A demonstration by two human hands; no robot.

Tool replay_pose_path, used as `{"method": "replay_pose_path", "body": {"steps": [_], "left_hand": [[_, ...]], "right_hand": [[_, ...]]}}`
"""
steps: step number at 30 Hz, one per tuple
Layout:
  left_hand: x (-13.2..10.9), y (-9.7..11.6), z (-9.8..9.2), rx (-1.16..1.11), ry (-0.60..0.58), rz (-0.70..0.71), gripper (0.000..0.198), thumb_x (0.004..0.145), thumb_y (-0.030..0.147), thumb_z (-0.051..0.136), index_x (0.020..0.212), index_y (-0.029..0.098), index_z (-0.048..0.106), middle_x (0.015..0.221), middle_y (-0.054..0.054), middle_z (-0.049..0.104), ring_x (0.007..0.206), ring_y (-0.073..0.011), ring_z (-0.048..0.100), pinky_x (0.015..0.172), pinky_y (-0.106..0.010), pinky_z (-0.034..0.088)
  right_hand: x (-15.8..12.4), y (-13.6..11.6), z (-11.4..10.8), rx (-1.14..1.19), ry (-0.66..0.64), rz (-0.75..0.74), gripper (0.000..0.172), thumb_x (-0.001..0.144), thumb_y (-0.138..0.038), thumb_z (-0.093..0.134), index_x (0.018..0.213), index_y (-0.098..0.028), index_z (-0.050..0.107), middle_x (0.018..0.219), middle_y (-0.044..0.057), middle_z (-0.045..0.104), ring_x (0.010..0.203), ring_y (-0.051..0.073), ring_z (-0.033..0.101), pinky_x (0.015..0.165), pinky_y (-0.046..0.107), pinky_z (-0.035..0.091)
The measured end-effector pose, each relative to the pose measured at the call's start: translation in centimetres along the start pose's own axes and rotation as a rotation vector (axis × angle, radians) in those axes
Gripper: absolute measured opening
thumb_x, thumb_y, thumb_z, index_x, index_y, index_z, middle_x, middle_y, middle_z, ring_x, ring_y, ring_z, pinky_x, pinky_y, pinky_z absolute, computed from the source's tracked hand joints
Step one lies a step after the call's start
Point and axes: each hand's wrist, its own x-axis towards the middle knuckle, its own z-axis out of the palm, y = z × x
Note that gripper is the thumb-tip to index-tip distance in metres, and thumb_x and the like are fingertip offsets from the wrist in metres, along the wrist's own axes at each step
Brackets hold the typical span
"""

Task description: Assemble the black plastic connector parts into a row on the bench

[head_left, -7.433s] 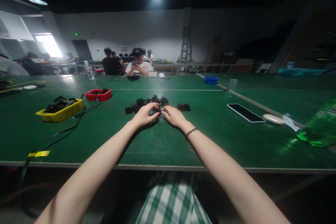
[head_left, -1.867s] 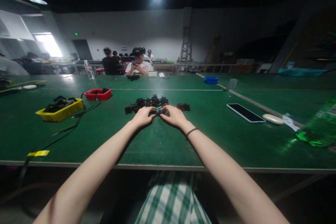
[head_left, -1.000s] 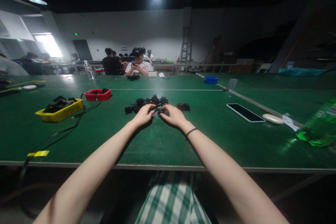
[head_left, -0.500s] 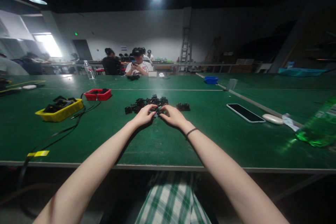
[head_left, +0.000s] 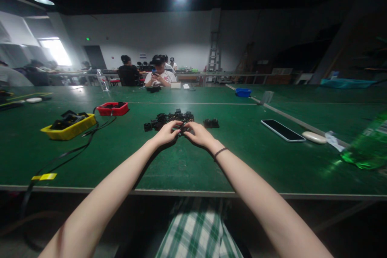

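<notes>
My left hand (head_left: 167, 133) and my right hand (head_left: 199, 133) meet at the middle of the green table (head_left: 181, 165), fingertips closed from both sides around a small black part (head_left: 182, 129). The part is mostly covered by the fingers, and its exact kind is too small to make out. Just behind my hands lies a loose heap of similar black parts (head_left: 178, 115). A short row of black parts (head_left: 211, 123) sits to the right of my right hand, apart from the heap.
To the left stand a yellow bin (head_left: 72, 130) and a red bin (head_left: 121, 109) with black pieces, beside a black cable (head_left: 87, 141). A phone (head_left: 282, 130), a pale oval object (head_left: 314, 137) and a green bottle (head_left: 367, 145) are on the right. A person (head_left: 160, 76) sits across the table.
Both hands stay in nearly the same place on the small black part. Only slight finger movement shows.
</notes>
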Motion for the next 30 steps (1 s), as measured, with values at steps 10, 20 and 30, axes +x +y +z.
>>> {"method": "replay_pose_path", "body": {"steps": [10, 20, 30], "left_hand": [[0.0, -0.6, 0.1, -0.026, 0.006, 0.035, 0.037, 0.08, 0.017, 0.057, 0.117, 0.015, 0.059, 0.122, -0.013, 0.063, 0.112, -0.0249, 0.06, 0.095, -0.044, 0.051], [0.1, -1.2, 0.2, -0.113, -0.038, 0.041, 0.044, 0.079, 0.017, 0.057, 0.123, 0.015, 0.056, 0.124, -0.013, 0.063, 0.115, -0.0259, 0.059, 0.095, -0.044, 0.051], [0.1, -1.4, 0.2, -0.123, -0.041, 0.045, 0.046, 0.078, 0.018, 0.059, 0.124, 0.016, 0.056, 0.126, -0.014, 0.062, 0.115, -0.0271, 0.059, 0.094, -0.046, 0.051]], "right_hand": [[0.0, 0.4, 0.3, 0.014, 0.019, -0.027, 0.02, 0.085, -0.018, 0.06, 0.105, -0.014, 0.06, 0.102, 0.01, 0.065, 0.092, 0.019, 0.061, 0.084, 0.034, 0.047], [0.1, 0.5, 0.4, 0.013, 0.034, -0.028, 0.02, 0.085, -0.017, 0.06, 0.105, -0.014, 0.059, 0.106, 0.011, 0.064, 0.097, 0.02, 0.06, 0.088, 0.036, 0.046], [0.0, 0.5, 0.3, 0.04, 0.039, -0.024, 0.019, 0.086, -0.017, 0.059, 0.104, -0.014, 0.059, 0.103, 0.011, 0.065, 0.093, 0.019, 0.062, 0.085, 0.035, 0.048]]}}
